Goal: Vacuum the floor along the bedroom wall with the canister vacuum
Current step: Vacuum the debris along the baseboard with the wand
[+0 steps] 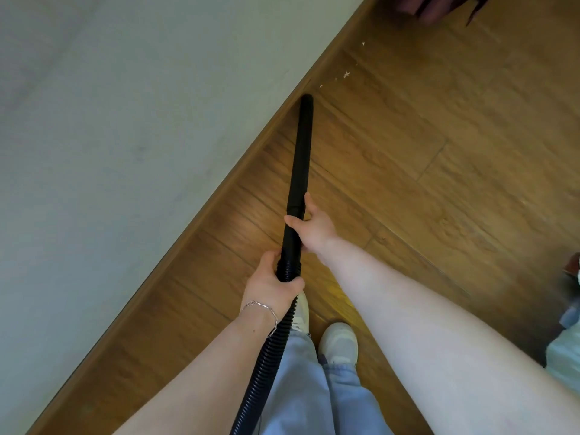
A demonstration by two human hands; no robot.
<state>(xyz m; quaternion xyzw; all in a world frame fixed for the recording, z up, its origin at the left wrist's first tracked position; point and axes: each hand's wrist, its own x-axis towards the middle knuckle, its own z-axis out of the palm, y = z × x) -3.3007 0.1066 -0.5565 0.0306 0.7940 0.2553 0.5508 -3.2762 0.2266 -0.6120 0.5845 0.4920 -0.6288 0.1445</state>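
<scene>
Black rigid wand (303,152) looks light & stiff: right hand (314,226) grips its base, left hand (273,284) wraps the floppy ribbed hose (276,346) at the cuff, tip near baseboard (219,196).

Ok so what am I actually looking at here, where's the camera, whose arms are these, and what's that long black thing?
There is no machine here. The one picture comes from a camera worn on a person's head, looking down, so the arms are the wearer's own. The long black thing is a vacuum wand, a stiff tube whose tip is down by the wooden floor, beside the baseboard at the foot of the wall. The right hand grips the wand. The left hand, with a bracelet on the wrist, grips the ribbed hose where it joins the wand. The hose runs back past the person's jeans and out of view; the canister is not visible. A few white scraps lie on the floor ahead of the tip. Light shoes show below.
</scene>
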